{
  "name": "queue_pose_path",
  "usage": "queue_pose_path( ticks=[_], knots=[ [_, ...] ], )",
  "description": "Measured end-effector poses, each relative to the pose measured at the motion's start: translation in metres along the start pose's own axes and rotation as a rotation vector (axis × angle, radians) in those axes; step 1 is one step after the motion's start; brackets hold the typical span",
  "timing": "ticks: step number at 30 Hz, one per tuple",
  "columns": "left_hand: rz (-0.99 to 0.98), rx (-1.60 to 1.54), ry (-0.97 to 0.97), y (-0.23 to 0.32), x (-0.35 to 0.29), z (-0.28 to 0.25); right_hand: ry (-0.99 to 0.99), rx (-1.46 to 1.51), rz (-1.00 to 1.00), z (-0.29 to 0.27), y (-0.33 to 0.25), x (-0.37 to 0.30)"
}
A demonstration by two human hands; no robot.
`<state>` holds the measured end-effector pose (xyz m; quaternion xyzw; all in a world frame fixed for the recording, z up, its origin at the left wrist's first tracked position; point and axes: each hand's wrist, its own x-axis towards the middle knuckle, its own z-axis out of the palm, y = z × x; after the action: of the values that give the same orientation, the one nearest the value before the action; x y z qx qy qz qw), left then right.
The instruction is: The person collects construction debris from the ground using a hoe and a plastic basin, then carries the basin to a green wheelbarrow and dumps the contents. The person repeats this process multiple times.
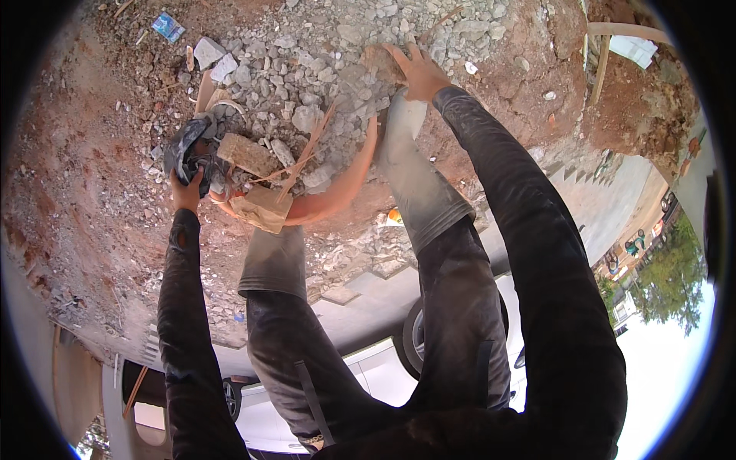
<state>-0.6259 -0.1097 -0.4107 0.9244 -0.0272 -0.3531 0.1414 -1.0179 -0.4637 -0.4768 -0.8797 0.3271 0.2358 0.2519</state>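
My left hand (pixel 187 189) is curled around the edge of a crumpled black plastic-looking piece (pixel 184 150). That piece lies at the left side of an orange curved rim (pixel 341 188), which looks like a tub's edge. Within the rim sit a brown block (pixel 247 156), thin wood splinters (pixel 310 149) and grey stones. A tan, flat-sided piece (pixel 264 208) lies over the near part of the rim. My right hand (pixel 423 74) reaches farther out, its fingers closed over a brownish chunk of rubble (pixel 381 63). Haze around that chunk blurs its outline.
Grey rubble (pixel 337 54) is heaped at the far side on reddish soil (pixel 84 146). My dusty lower legs (pixel 414 169) stand at the near side. A blue packet (pixel 168 27) lies far left, wooden sticks (pixel 601 69) far right. Behind me is a white car (pixel 383 376).
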Motion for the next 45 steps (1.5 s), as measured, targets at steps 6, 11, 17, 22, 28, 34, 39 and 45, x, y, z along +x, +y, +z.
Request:
queue_pose_path(
  ticks=[6, 11, 17, 22, 28, 34, 39, 45],
  knots=[
    [0.716, 0.237, -0.075, 0.075, -0.137, 0.048, 0.050, 0.449, 0.078, 0.022, 0.042, -0.005],
    [0.558, 0.527, -0.302, 0.076, -0.200, 0.079, -0.031, 0.484, 0.026, -0.004, 0.033, -0.002],
    [0.511, 0.579, -0.407, 0.054, -0.195, 0.109, -0.357, 0.771, 0.031, -0.092, -0.059, -0.056],
    [0.466, 0.138, -0.556, 0.026, -0.214, 0.075, -0.405, 1.015, 0.194, -0.036, -0.156, -0.113],
    [0.453, 0.069, -0.578, -0.019, -0.207, -0.001, 0.189, 1.057, 0.359, 0.049, -0.285, -0.130],
    [0.097, -0.358, -0.482, -0.049, -0.131, -0.004, 0.037, 1.003, 0.384, 0.039, -0.272, -0.163],
    [0.243, -0.014, -0.091, -0.101, -0.037, -0.020, 0.468, 0.885, 0.763, 0.025, -0.198, -0.179],
    [-0.170, -0.199, -0.287, -0.075, 0.094, 0.020, 0.082, 1.642, 1.426, 0.102, -0.097, -0.121]
  ],
)
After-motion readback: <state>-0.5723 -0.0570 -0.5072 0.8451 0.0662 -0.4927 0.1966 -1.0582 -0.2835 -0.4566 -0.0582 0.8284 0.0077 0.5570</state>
